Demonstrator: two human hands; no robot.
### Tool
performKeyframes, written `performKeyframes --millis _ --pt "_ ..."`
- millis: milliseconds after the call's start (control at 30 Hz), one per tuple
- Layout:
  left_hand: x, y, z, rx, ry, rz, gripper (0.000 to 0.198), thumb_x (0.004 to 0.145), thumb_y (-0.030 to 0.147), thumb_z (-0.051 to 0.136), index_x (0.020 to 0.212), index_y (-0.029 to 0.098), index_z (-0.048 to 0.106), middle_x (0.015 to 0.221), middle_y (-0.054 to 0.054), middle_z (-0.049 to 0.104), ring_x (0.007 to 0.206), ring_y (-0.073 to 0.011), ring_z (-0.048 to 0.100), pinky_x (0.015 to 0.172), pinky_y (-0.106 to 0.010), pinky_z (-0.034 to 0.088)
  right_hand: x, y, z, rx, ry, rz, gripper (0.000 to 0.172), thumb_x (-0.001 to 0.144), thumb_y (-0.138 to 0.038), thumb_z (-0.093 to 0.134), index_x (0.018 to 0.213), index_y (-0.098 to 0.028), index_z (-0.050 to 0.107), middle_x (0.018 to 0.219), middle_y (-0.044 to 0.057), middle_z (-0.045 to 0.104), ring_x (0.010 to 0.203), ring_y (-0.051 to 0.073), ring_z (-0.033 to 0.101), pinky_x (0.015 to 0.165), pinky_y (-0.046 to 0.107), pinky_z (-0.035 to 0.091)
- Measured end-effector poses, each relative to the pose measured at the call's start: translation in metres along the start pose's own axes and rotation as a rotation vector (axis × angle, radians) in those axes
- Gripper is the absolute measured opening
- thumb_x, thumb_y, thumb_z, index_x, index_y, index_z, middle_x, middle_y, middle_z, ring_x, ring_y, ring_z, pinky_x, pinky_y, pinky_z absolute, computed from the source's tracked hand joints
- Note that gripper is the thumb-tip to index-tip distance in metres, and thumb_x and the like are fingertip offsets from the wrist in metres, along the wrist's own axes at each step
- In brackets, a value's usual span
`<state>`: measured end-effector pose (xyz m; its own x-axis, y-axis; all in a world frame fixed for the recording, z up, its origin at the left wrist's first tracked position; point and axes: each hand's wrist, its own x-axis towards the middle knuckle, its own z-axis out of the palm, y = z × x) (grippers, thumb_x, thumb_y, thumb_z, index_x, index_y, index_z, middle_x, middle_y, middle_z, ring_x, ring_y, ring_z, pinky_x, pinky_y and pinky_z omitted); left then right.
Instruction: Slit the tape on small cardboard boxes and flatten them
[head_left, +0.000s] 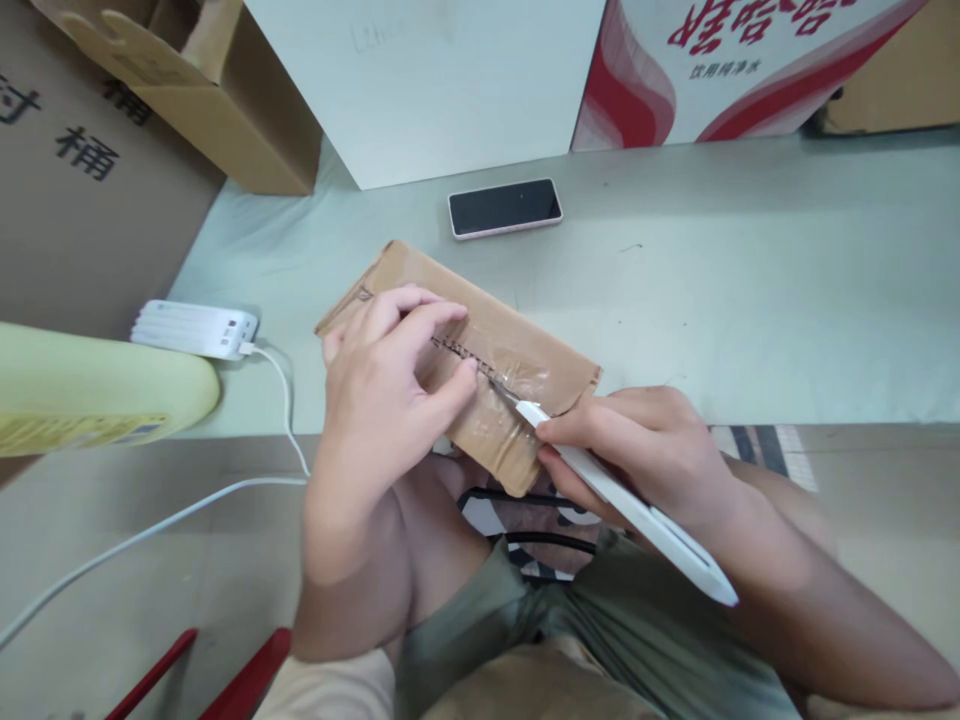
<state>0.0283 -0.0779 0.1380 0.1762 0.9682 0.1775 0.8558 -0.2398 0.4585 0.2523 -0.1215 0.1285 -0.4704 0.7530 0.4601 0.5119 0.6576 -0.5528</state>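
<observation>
A small brown cardboard box [510,320] lies tilted at the front edge of the table, its near corner jutting past the edge. Clear tape shows on its top, and a dark slit runs along the middle seam. My left hand [394,375] grips the box's left part, fingers and thumb pressed on the top on either side of the slit. In my right hand [645,450] is a white utility knife [637,515]. Its blade tip is at the slit, right of my left thumb. The box's inside is hidden.
A phone [505,209] lies behind the box. To the left are a white power bank [196,330] with a cable [283,385] and a pale yellow-green bottle [97,385]. Larger cartons, including an open cardboard box [225,120] and a white box [450,90], line the back.
</observation>
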Motion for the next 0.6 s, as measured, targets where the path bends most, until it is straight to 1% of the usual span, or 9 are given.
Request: performKeyframes --millis 67,167,267,367,500,600 --pt "0.0 0.0 0.0 -0.001 -0.002 -0.006 0.026 0.088 0.032 0.062 0.112 0.031 0.07 0.129 -0.005 0.068 0.126 -0.0331 0.063 0.119 -0.058 0.041 0.0 0.0 -0.003 0.019 -0.031 0.012 0.013 0.091 -0.008 0.061 0.087 -0.021 0.062 0.061 -0.007 0.056 0.049 0.006 0.043 0.051 0.021 0.035" --pt "0.0 0.0 0.001 -0.002 0.008 -0.008 0.026 0.087 0.032 0.063 0.111 0.032 0.07 0.128 -0.003 0.069 0.125 -0.0326 0.064 0.118 -0.057 0.042 0.0 -0.002 -0.012 0.03 -0.104 0.034 0.017 0.091 -0.006 0.059 0.082 -0.021 0.061 0.061 -0.006 0.056 0.051 0.007 0.044 0.051 0.022 0.035" --pt "-0.001 0.0 0.002 -0.008 0.029 0.003 0.025 0.086 0.031 0.063 0.11 0.032 0.07 0.128 -0.004 0.069 0.124 -0.0326 0.064 0.118 -0.057 0.041 0.002 -0.004 -0.015 0.029 -0.087 0.05 0.021 0.089 -0.005 0.059 0.075 -0.021 0.059 0.057 -0.006 0.052 0.048 0.008 0.041 0.049 0.024 0.032" --pt "0.0 -0.001 0.002 -0.007 0.03 0.004 0.025 0.086 0.031 0.064 0.11 0.033 0.07 0.126 -0.004 0.07 0.123 -0.0333 0.065 0.118 -0.059 0.04 0.003 -0.002 -0.011 0.021 -0.08 0.045 0.018 0.09 -0.008 0.059 0.077 -0.02 0.061 0.058 -0.005 0.055 0.048 0.007 0.044 0.048 0.023 0.033" --pt "0.001 -0.001 0.002 -0.014 0.026 -0.003 0.024 0.086 0.031 0.064 0.109 0.033 0.071 0.126 -0.004 0.069 0.123 -0.0333 0.064 0.117 -0.058 0.042 0.001 -0.001 -0.012 0.036 -0.122 0.05 0.018 0.09 -0.007 0.059 0.078 -0.021 0.062 0.061 -0.004 0.058 0.05 0.008 0.047 0.05 0.022 0.035" --pt "0.001 -0.002 0.001 -0.018 0.013 -0.005 0.024 0.086 0.032 0.063 0.109 0.033 0.07 0.127 -0.004 0.069 0.125 -0.0334 0.064 0.117 -0.058 0.042 -0.001 -0.002 -0.018 0.049 -0.144 0.075 0.02 0.09 -0.007 0.059 0.076 -0.021 0.061 0.059 -0.004 0.055 0.049 0.008 0.044 0.049 0.023 0.032"
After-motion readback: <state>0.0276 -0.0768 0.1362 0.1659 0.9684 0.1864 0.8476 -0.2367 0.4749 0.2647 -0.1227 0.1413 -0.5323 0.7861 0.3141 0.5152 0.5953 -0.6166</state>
